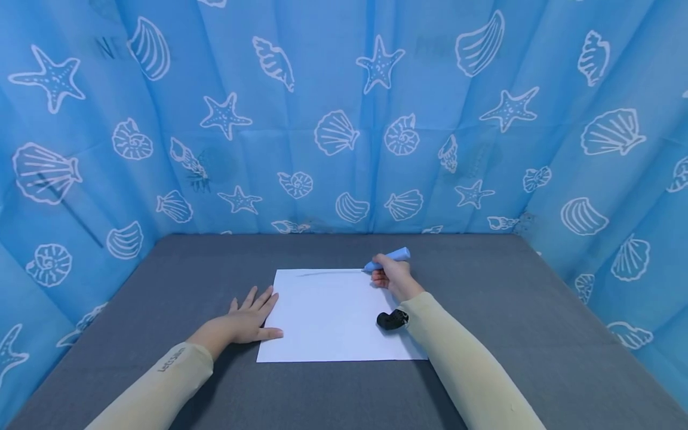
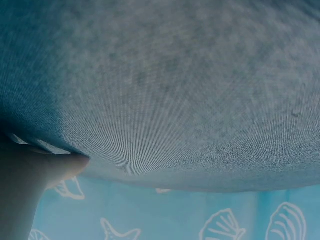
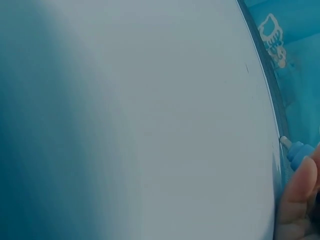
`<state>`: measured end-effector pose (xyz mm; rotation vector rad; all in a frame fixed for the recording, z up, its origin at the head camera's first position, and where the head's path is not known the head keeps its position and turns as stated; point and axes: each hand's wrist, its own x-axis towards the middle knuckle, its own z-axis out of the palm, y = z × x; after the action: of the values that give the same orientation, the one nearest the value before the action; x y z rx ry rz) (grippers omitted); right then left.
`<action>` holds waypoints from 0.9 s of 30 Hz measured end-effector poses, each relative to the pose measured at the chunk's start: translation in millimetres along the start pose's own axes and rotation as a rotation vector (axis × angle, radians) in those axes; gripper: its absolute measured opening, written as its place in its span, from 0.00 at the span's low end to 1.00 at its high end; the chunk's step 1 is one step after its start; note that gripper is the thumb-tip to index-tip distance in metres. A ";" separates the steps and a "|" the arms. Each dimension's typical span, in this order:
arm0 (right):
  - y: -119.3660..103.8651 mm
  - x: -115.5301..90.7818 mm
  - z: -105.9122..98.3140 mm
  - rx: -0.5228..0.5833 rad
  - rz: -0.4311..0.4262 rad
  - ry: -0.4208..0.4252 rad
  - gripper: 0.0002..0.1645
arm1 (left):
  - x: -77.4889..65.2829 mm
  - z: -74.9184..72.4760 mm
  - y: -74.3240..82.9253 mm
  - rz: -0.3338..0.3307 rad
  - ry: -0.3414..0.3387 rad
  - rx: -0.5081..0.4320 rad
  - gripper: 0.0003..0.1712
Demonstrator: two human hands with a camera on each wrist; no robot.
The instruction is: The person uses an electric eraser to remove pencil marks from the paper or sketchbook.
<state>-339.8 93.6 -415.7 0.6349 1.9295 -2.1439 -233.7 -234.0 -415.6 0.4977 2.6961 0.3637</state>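
Note:
A white sheet of paper (image 1: 328,322) lies flat on the grey cloth surface. My left hand (image 1: 244,319) rests with spread fingers at its left edge, the thumb reaching over the paper. In the left wrist view a finger (image 2: 60,170) of that hand shows at the lower left. My right hand (image 1: 395,278) grips a thick light-blue marker (image 1: 398,255) near the sheet's top right, its tip right at the top edge. The marker's pale tip (image 3: 285,142) also shows in the right wrist view. A faint grey line (image 1: 328,274) runs along the top of the paper.
Grey cloth (image 1: 215,263) covers the table around the sheet. A blue curtain (image 1: 333,179) with white shells and starfish hangs behind and at both sides. A black rounded device (image 1: 392,320) sits at the right wrist, over the paper.

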 end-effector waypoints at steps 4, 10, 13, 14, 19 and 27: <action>-0.2 -0.6 1.6 0.003 0.000 0.003 0.11 | -0.1 -0.1 0.2 -0.002 0.005 -0.001 0.56; 0.6 -0.7 1.8 -0.025 -0.007 0.001 0.13 | -2.7 -1.8 4.1 -0.003 0.009 0.003 0.55; 1.1 -1.0 1.4 -0.026 -0.007 0.003 0.13 | -3.0 -2.0 4.8 0.001 0.012 0.005 0.55; 1.1 -1.2 1.2 -0.028 -0.008 0.004 0.13 | -3.0 -2.1 5.0 0.002 0.013 0.007 0.55; 1.0 -0.3 -0.2 -0.051 -0.014 -0.006 0.13 | -1.3 -1.0 3.3 0.003 0.015 0.004 0.56; 2.7 -5.5 -0.3 0.013 -0.021 -0.061 0.14 | -1.4 -1.4 0.4 0.033 0.002 -0.028 0.60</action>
<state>-333.7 92.8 -415.8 0.5475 1.9011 -2.1639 -232.9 -234.5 -413.8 0.5343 2.6838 0.4107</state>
